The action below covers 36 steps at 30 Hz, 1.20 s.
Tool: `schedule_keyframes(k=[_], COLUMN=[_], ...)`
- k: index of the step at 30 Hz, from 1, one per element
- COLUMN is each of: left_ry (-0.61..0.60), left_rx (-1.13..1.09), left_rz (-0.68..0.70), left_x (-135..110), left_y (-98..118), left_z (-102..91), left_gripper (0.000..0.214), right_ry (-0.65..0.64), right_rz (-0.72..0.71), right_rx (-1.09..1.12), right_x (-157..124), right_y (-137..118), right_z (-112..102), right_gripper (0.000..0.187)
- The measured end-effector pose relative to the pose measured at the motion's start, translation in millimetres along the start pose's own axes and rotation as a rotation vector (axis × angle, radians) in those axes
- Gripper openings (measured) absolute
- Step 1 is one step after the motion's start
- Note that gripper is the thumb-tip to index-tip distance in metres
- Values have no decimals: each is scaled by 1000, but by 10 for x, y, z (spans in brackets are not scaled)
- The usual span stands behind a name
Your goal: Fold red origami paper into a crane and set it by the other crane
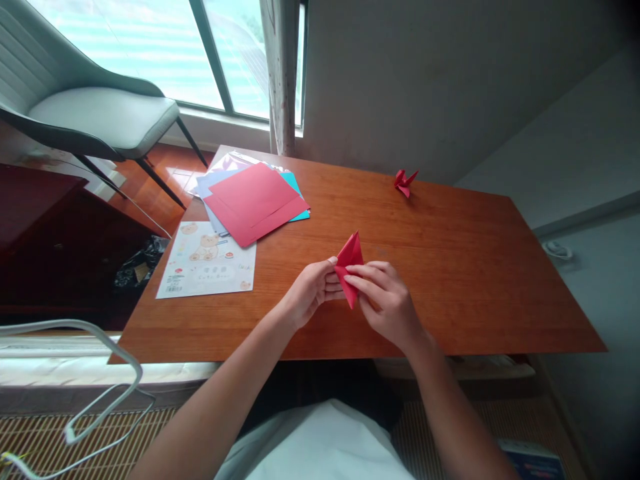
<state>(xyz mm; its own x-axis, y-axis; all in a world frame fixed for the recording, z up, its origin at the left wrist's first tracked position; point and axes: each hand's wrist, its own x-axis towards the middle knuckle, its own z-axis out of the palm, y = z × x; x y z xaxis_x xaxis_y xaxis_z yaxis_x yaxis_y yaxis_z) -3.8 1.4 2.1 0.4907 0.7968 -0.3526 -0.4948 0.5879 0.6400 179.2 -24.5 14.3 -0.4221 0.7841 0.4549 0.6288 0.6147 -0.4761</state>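
A partly folded piece of red origami paper (351, 252) is held up over the near middle of the table, its pointed ends facing up and down. My left hand (316, 287) grips its left edge, thumb in front and fingers behind. On the other side, my right hand (387, 297) pinches the paper's middle, with fingers laid across its front. A finished red paper crane (404, 183) stands near the table's far edge, apart from both hands.
Red sheets (257, 200) lie over blue and lilac paper at the far left of the wooden table (475, 280). Nearer is a white card with bear drawings (207, 260). A chair (105, 120) stands by the window, and a white hanger (107, 400) is at lower left.
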Motion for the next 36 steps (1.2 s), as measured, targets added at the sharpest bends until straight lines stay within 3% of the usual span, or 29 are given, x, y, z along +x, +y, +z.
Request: schedule_keyframes(k=[4, 7, 12, 15, 18, 30, 32, 36], left_ry=[25, 38, 44, 52, 51, 92, 157, 441], left_rx=[76, 139, 213, 247, 293, 455, 582, 1010], left_rz=[39, 71, 75, 87, 87, 209, 311, 636], left_x=[-3, -12, -7, -2, -11, 5, 11, 13], left_y=[0, 3, 3, 0, 1, -39, -55, -108], left_z=[-4, 10, 35, 44, 59, 15, 13, 19], left_gripper=[38, 37, 41, 38, 37, 45, 43, 34], right_ry=[-71, -23, 308, 178, 108, 115, 141, 216], right_rz=[-46, -8, 518, 653, 669, 659, 646, 646], right_rx=[-5, 105, 281, 452, 593, 832, 810, 653], right_x=[-66, -65, 15, 80, 115, 118, 108, 86], right_y=[-22, -49, 3, 61, 71, 51, 50, 1], right_z=[-25, -46, -7, 76, 150, 132, 152, 216], right_gripper=[54, 47, 17, 27, 30, 21, 19, 16])
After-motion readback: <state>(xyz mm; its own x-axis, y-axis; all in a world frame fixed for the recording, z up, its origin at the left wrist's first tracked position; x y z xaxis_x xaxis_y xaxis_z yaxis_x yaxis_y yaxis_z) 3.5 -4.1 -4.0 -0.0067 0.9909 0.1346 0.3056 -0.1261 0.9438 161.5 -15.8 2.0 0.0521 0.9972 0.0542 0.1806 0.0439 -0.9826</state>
